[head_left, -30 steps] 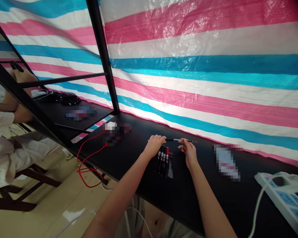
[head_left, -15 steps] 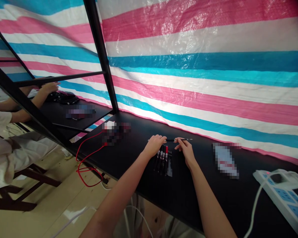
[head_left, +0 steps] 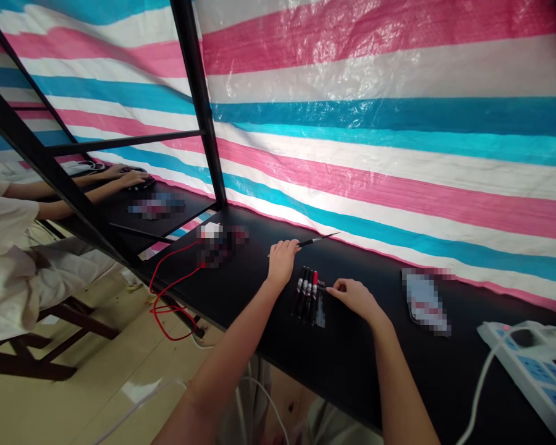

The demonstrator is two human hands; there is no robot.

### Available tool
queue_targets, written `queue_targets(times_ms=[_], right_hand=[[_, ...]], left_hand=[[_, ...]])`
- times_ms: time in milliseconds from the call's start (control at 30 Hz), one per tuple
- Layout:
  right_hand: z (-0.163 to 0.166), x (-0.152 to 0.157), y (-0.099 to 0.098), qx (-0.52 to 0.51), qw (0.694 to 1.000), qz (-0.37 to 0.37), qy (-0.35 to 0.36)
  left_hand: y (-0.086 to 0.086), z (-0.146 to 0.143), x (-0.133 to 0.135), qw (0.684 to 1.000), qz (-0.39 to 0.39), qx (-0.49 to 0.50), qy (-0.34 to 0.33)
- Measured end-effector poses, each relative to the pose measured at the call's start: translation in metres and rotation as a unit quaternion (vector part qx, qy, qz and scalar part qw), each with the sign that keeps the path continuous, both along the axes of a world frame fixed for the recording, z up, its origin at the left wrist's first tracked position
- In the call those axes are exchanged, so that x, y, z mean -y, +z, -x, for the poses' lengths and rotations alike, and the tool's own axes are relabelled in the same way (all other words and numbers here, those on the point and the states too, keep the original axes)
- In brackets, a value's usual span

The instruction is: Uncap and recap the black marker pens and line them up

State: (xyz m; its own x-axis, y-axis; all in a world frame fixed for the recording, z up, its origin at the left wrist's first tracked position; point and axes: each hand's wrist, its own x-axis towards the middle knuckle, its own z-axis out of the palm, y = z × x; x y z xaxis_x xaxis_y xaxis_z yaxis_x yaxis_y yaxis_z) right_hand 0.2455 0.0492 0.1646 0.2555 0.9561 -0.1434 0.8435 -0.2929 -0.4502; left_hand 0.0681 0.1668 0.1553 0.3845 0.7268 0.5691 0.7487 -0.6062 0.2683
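My left hand (head_left: 282, 262) is closed round a slim dark pen (head_left: 312, 240), whose thin tapered end points right and slightly up, above the black table. Below and to the right of that hand lies a row of several black pens (head_left: 307, 293), one with a red upper part. Beside the row are thin clear sticks (head_left: 321, 306) with small pale marks at their tops, perhaps pen refills. My right hand (head_left: 352, 296) has its thumb and fingertips drawn together at the tops of these sticks. What the fingertips hold, if anything, is too small to make out.
A white power strip (head_left: 528, 364) with cables lies at the right. Blurred items stand on the black table (head_left: 259, 296) at left and right, with a red cable (head_left: 155, 272) hanging off. A black metal frame (head_left: 204, 123) divides off another person's hands (head_left: 130, 178).
My right hand has left the pen and moved down to the sticks beside the row. My left hand has tilted the pen's thin end upward. The other person's hands have moved right and down.
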Motion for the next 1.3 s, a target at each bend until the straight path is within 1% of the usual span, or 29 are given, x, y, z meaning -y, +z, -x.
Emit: queue_targets(times_ms=[100,267,400,533,733,833,933,1000,1067,1167,1300], right_hand=[[0.005,0.002,0.004,0.011,1.0,0.006,0.013],[0.005,0.003,0.007,-0.012,1.0,0.0,0.027],[0.01,0.004,0.008,0.008,0.999,0.003,0.043],[0.018,0.002,0.007,0.014,0.998,-0.009,0.058],[0.017,0.0,0.005,0.008,0.998,-0.008,0.055],[0.015,-0.001,0.007,0.009,0.999,0.006,0.046],[0.016,-0.001,0.01,0.011,0.999,0.024,0.036],[0.019,-0.002,0.011,0.018,0.999,0.031,0.025],[0.022,-0.002,0.011,0.032,0.999,0.032,0.009],[0.027,-0.002,0.011,0.059,0.998,0.02,-0.003],[0.031,-0.001,0.009,0.088,0.996,0.001,-0.002]], left_hand=[[0.001,0.0,0.0,1.0,0.014,0.01,0.007],[0.002,0.0,0.0,0.999,0.022,0.031,0.027],[0.003,0.001,0.0,0.998,0.025,0.042,0.041],[0.004,0.002,0.0,0.997,0.034,0.059,0.046],[0.004,0.002,0.0,0.994,0.026,0.1,0.043],[0.004,0.002,0.0,0.994,0.018,0.104,0.041],[0.004,0.003,0.0,0.995,0.005,0.086,0.051],[0.003,0.005,0.0,0.997,0.004,0.054,0.061],[0.001,0.007,-0.002,0.998,0.018,0.012,0.062],[-0.005,0.011,-0.007,0.997,0.049,-0.032,0.058],[-0.011,0.013,-0.01,0.993,0.057,-0.063,0.077]])
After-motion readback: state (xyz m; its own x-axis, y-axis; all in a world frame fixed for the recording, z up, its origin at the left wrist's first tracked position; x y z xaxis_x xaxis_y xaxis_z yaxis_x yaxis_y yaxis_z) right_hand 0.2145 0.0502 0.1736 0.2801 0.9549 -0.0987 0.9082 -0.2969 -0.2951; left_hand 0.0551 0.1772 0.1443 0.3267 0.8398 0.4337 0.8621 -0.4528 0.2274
